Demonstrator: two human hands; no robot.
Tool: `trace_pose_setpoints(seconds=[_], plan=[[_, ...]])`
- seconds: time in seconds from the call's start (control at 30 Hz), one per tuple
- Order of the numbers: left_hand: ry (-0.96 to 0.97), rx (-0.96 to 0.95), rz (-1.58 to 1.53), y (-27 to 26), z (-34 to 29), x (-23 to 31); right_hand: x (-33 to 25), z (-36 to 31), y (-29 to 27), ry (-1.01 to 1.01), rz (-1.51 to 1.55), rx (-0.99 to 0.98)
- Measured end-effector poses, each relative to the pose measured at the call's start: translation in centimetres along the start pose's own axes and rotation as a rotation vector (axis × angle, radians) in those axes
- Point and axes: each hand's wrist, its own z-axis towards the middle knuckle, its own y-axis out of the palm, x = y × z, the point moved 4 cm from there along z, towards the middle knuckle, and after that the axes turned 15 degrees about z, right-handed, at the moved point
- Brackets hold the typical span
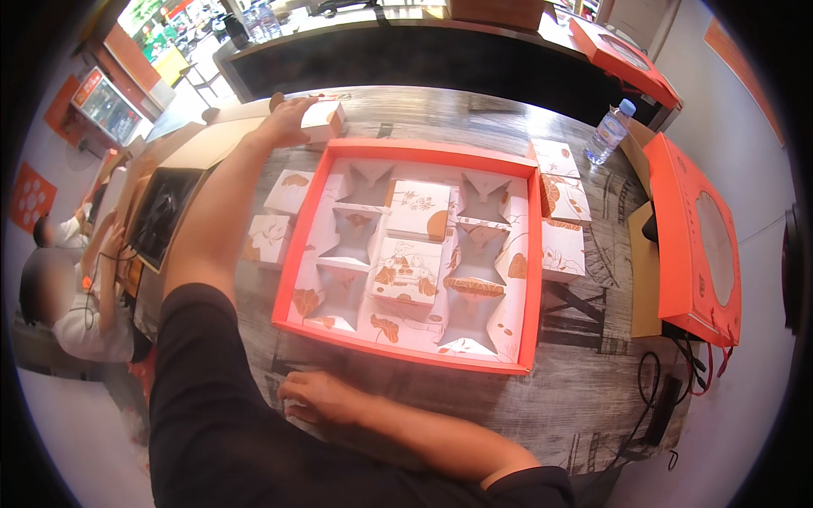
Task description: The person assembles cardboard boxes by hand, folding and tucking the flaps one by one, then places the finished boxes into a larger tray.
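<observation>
At the far left of the table my left hand has its fingers and thumb about the left side of a small white box. A large red gift box lies open in front of me, with a white printed insert of star-shaped cutouts. Two small white boxes with orange print, one behind the other, sit in its middle column: the far box and the near box. Near the table's front edge, my right hand rests with fingers loosely curled and nothing seen in them.
Small boxes flank the red box on the left, others on the right. A water bottle, a red windowed lid and cables are at the right. Beyond an open carton at left, people sit.
</observation>
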Motion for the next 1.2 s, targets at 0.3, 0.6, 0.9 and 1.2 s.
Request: trace_pose_setpoints(seconds=[0.3, 0.6, 0.9, 1.2], plan=[[-0.067, -0.208, -0.006, 3.4, 4.6, 0.7, 0.3, -0.1, -0.3, 0.099, 0.112, -0.040], [-0.145, -0.040, -0.002, 3.6, 1.1, -1.5, -0.5, 0.1, -0.2, 0.023, 0.092, -0.007], [-0.034, 0.411, -0.241, -7.4, -6.3, 0.3, -1.4, 0.7, -0.4, -0.012, -0.027, -0.013], [0.332, 0.147, -0.398, -10.6, -12.1, 9.1, -0.4, 0.2, -0.6, 0.052, 0.069, 0.001]])
